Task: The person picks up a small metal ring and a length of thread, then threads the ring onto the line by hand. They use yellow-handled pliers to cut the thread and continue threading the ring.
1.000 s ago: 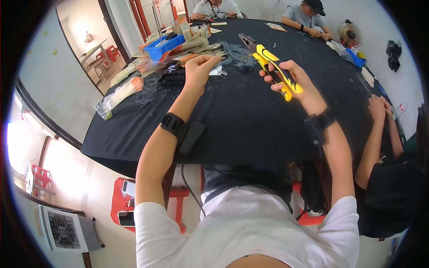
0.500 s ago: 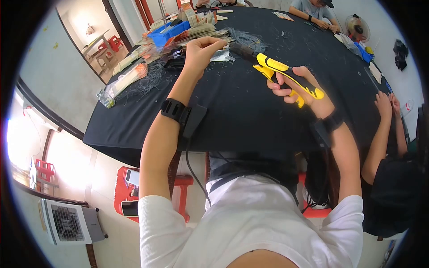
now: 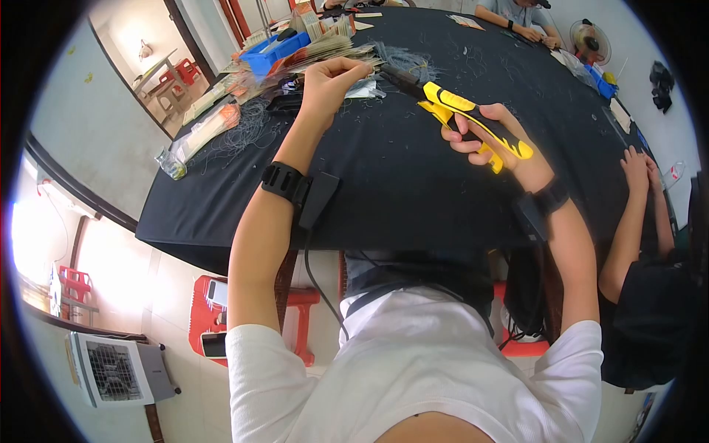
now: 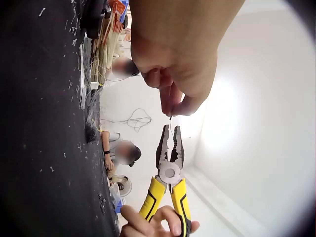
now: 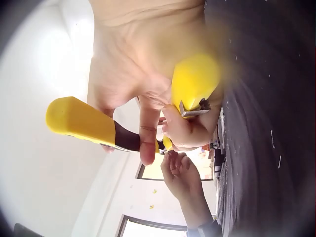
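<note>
My right hand (image 3: 502,144) grips yellow-and-black pliers (image 3: 465,111) by the handles, a finger between them in the right wrist view. The steel jaws stand apart in the left wrist view and point at my left hand (image 3: 330,87). Thumb and fingertips of the left hand pinch a tiny dark piece with a thin line (image 4: 171,123) running down between the plier jaws. The tips of the pliers (image 4: 169,170) are just below the left fingertips. Most of the small piece is hidden by the fingers.
Tangled thin line (image 3: 406,63) and stacks of paper packets (image 3: 325,53) lie beyond the left hand, beside a blue bin (image 3: 275,53). A plastic-wrapped bundle (image 3: 199,140) is at left on the black tablecloth (image 3: 384,199). Other people sit around the table.
The pliers have swung left and come close to the left fingertips, their handles now spread. Over the last half second both hands hold nearly the same place.
</note>
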Tool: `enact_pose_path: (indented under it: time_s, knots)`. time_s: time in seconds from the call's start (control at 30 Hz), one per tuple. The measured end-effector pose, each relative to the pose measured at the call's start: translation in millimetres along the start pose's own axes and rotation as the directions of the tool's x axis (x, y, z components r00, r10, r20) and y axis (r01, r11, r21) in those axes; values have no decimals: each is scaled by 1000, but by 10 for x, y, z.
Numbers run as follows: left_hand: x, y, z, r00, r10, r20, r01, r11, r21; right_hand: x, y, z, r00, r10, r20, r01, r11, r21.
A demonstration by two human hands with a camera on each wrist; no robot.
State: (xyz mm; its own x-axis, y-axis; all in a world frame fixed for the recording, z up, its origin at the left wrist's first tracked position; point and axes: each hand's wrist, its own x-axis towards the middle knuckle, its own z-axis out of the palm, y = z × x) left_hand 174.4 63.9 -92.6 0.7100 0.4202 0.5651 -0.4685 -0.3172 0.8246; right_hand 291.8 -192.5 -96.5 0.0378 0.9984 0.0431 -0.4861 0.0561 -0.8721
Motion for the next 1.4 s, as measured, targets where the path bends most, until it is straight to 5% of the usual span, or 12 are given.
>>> enact_pose_path:
  time_s: [1.4]
  knots:
    - [-15,50,-53,983,-162,90,176,966,-190,-69,-77,53,999,34,9,-33,998,-58]
